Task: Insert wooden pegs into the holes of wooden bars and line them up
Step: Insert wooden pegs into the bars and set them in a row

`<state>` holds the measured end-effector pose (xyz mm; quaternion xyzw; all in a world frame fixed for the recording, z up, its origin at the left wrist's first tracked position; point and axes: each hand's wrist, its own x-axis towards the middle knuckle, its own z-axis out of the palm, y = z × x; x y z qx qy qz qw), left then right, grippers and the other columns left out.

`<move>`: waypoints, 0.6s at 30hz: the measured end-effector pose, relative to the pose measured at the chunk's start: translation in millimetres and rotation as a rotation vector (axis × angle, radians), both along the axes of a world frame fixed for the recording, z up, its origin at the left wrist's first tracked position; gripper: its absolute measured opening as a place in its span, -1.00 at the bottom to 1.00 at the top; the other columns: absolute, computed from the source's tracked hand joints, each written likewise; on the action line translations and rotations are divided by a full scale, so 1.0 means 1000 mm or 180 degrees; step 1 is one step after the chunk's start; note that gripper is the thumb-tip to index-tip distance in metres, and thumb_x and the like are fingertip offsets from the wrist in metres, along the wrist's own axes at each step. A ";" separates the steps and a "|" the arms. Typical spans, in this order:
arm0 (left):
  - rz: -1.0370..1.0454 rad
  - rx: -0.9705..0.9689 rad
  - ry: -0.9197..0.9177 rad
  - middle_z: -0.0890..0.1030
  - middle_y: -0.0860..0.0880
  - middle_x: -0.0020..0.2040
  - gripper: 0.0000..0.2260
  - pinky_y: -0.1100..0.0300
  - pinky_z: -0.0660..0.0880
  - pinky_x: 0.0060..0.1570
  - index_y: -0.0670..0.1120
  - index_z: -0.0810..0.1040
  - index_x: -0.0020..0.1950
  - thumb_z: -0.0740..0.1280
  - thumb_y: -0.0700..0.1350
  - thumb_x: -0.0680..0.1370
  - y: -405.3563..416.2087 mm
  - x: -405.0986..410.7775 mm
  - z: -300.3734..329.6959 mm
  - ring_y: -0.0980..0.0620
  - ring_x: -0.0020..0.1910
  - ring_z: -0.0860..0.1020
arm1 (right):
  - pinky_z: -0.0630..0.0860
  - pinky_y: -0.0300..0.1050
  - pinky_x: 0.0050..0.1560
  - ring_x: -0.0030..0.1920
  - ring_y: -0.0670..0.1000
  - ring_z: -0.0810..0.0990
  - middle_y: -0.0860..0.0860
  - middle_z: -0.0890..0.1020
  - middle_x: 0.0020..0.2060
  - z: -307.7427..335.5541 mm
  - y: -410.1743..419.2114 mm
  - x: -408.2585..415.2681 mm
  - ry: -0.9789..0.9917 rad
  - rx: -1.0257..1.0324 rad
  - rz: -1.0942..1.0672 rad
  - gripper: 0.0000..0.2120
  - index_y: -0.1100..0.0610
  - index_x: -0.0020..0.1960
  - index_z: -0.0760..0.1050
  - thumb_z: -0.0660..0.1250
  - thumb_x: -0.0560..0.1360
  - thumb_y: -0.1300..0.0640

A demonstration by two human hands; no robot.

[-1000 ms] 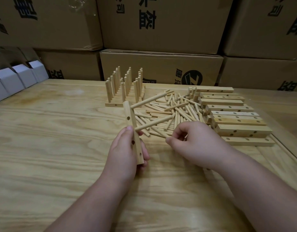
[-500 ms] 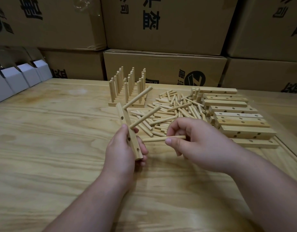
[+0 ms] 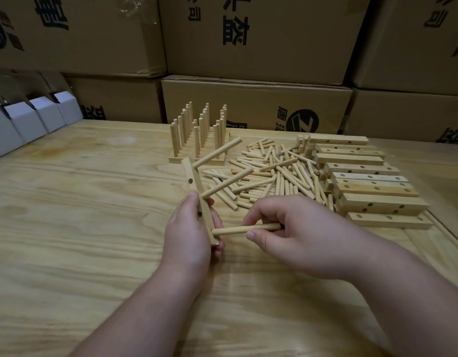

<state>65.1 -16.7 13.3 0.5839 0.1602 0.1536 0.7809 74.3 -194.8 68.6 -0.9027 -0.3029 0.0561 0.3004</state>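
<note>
Two pegs already seated in the bar, which the left hand grips tilted to expose its near-end hole, where the right hand pinches a third peg, tip touching the bar.

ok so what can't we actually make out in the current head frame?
- Whether the light wooden peg in the right hand is already seated in the pale wooden bar: the left hand covers the bar's lower end.
- The right-hand fingers' grip: the hand's back hides it.
- Hole count on that bar: partly covered.
- Printing on the brown cardboard boxes: cut by the top edge.
</note>
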 end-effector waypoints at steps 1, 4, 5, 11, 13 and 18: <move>0.0009 -0.0027 0.0013 0.51 -0.06 -0.44 -0.62 0.20 0.32 -0.59 -0.06 0.55 -0.10 0.08 0.10 0.68 0.000 0.000 0.000 -0.04 -0.62 0.37 | 0.45 -0.41 -0.31 -0.20 -0.31 0.57 -0.37 0.58 -0.16 -0.001 0.000 -0.001 0.0005 -0.0014 0.0003 -0.93 -0.18 0.03 0.59 0.39 0.56 -0.10; -0.0013 -0.0101 0.0031 0.50 -0.07 -0.45 -0.63 0.22 0.31 -0.60 -0.07 0.55 -0.12 0.10 0.11 0.68 0.000 0.000 0.001 -0.04 -0.63 0.36 | 0.41 -0.39 -0.36 -0.22 -0.35 0.55 -0.46 0.54 -0.21 -0.001 0.002 -0.003 -0.0013 -0.0042 0.0031 -0.95 -0.17 0.00 0.58 0.39 0.56 -0.10; -0.0053 -0.0100 0.0023 0.50 -0.07 -0.45 -0.63 0.23 0.31 -0.60 -0.07 0.55 -0.12 0.10 0.11 0.67 0.000 0.000 0.001 -0.03 -0.62 0.36 | 0.42 -0.36 -0.36 -0.23 -0.32 0.56 -0.44 0.54 -0.21 -0.001 0.002 -0.003 -0.0038 -0.0042 0.0029 -0.95 -0.17 -0.01 0.57 0.39 0.55 -0.10; -0.0636 -0.0069 -0.0356 0.52 -0.13 -0.42 -0.64 0.20 0.39 -0.57 -0.15 0.53 -0.16 0.13 0.04 0.67 -0.003 -0.008 -0.001 -0.04 -0.55 0.43 | 0.50 -0.15 -0.29 -0.26 -0.23 0.56 -0.30 0.60 -0.25 -0.004 0.012 -0.010 -0.0121 0.0039 -0.0067 -0.87 -0.16 -0.10 0.58 0.42 0.49 -0.19; -0.0883 -0.0631 -0.0365 0.58 -0.16 -0.33 -0.68 0.16 0.52 -0.46 -0.18 0.57 -0.11 0.23 0.06 0.58 -0.004 -0.010 0.002 -0.05 -0.42 0.56 | 0.58 -0.10 -0.14 -0.19 -0.27 0.58 -0.28 0.64 -0.22 -0.005 0.015 -0.011 -0.0107 0.0062 -0.0157 -0.85 -0.15 -0.08 0.62 0.43 0.49 -0.21; -0.0977 -0.1185 -0.0261 0.64 -0.27 -0.08 -0.50 0.00 0.63 -0.15 -0.29 0.61 0.06 0.25 0.15 0.51 -0.006 -0.008 0.005 -0.21 -0.09 0.65 | 0.63 -0.02 -0.13 -0.23 -0.18 0.62 -0.18 0.68 -0.24 0.000 0.019 -0.016 -0.0243 -0.0060 -0.0293 -0.82 -0.15 -0.01 0.68 0.40 0.51 -0.21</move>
